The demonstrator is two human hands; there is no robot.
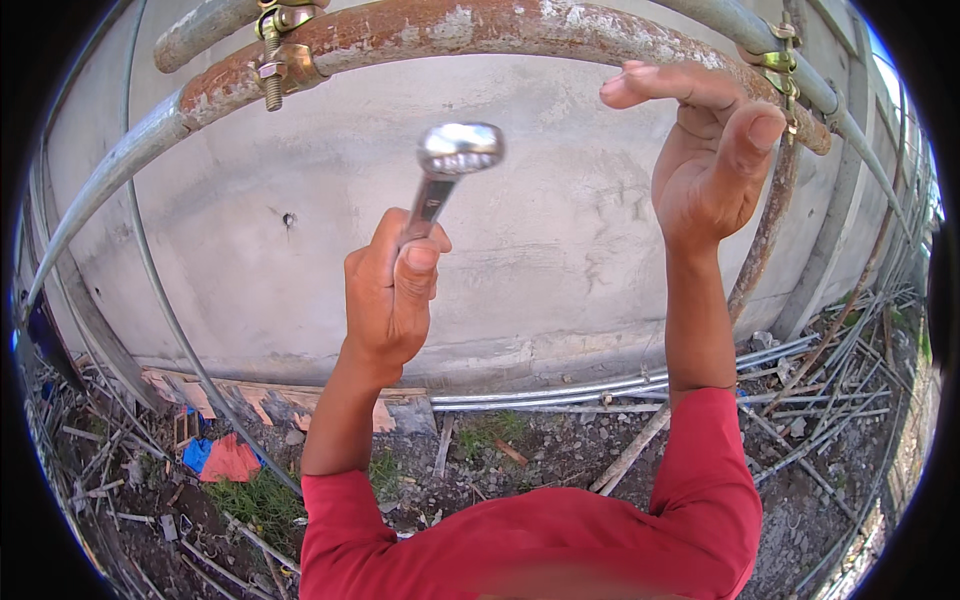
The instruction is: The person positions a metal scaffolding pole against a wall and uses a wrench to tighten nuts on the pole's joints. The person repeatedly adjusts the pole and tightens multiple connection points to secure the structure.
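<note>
Head view: wrench [445,175] handle enclosed by left hand [390,295] fingers [420,262].

No packages, labels, signs or screens in view. Closest candidates are a crumpled blue scrap [197,453] and a red-orange scrap [230,462], lying touching each other on the dirt just below the wooden board [270,398] at the foot of the concrete wall [300,200]. Can't tell if either is packaging; no print or markings are visible.

Both bare forearms came up out of bright red sleeves [540,540], the hands gloveless, no watch showing.
</note>
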